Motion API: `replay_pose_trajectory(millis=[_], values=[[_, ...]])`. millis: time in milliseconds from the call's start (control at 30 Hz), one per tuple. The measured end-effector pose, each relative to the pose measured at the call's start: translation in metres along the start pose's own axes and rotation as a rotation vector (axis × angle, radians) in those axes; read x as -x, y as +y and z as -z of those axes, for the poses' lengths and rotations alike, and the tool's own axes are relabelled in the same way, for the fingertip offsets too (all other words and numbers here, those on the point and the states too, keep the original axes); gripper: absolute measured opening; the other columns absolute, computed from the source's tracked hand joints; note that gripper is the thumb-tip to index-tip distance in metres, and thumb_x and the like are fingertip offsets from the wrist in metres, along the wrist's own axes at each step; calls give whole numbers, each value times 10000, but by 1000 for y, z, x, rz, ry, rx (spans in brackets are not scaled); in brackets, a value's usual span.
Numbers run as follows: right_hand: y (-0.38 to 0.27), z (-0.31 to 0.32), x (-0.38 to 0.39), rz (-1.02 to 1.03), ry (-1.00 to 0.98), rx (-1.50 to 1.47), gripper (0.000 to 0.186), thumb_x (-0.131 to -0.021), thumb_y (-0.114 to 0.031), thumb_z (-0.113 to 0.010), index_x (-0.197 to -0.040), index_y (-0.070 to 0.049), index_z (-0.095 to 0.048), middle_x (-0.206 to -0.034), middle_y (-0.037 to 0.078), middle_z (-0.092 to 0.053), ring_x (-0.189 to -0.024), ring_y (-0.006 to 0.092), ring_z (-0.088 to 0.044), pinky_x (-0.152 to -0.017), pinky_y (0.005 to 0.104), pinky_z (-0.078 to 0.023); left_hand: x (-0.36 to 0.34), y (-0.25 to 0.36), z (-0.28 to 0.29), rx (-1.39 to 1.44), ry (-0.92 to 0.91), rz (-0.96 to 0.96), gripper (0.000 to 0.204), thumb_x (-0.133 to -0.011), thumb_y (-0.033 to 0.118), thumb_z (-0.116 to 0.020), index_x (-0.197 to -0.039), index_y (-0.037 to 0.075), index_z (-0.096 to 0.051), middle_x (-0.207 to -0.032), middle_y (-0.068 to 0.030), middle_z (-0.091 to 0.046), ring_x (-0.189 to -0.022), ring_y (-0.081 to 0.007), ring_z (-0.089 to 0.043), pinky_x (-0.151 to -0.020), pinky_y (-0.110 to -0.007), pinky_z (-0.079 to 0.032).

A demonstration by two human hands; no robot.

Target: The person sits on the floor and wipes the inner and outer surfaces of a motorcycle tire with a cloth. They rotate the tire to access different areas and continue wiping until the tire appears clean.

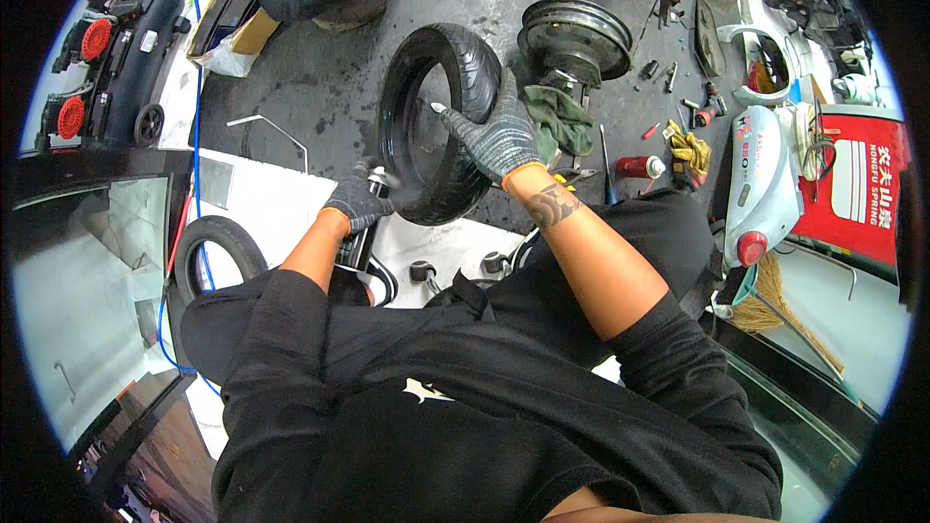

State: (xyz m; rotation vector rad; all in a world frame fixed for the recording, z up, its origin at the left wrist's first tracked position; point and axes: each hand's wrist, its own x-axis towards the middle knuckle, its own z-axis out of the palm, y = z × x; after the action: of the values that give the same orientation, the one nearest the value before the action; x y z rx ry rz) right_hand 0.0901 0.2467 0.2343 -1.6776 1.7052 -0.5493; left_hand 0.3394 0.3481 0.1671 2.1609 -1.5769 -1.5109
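Note:
A black scooter tyre (pixel 471 77) stands upright on the dark mat in front of me, its opening turned to the left. My right hand (pixel 499 136), in a grey knit glove with an orange cuff, grips the tyre's right side, thumb toward the opening and fingers along the tread. At the tyre's lower left, my left hand (pixel 358 205), gloved alike, is closed round a dark spray can (pixel 356 250) with a pale nozzle. A faint whitish blur shows between the nozzle and the tyre. Behind the tyre, to the right, are a wheel rim (pixel 576 34) and a green cloth (pixel 557 121).
A red can (pixel 639 167), yellow work gloves (pixel 690 150) and scattered tools lie to the right. Another tyre (pixel 218 242) lies near my left knee beside a blue hose (pixel 198 107). An air compressor (pixel 136 48) stands far left, a pale scooter body panel (pixel 765 179) at right.

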Motion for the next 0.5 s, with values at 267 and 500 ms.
replay_pose_trajectory(millis=[267,500], values=[[1,-4,1,51,42,55,1259,-733,-599,-861,-1555,126,-241,-1434,366,-526,-1321,460,-562,-1103,445,-476,35,27,-7,-25,-14,-226,871,-726,212,-815,-1479,30,-417,-1252,-190,-675,-1097,-317,-685,-991,-385,-533],[-2,1,7,7,-16,2,1125,-863,-619,-727,-1576,100,-237,-1403,391,-537,-1328,481,-547,-1109,466,-451,42,58,10,235,65,-325,851,-761,214,-869,-1465,23,-431,-1237,-149,-656,-1087,-215,-665,-961,-347,-539]])
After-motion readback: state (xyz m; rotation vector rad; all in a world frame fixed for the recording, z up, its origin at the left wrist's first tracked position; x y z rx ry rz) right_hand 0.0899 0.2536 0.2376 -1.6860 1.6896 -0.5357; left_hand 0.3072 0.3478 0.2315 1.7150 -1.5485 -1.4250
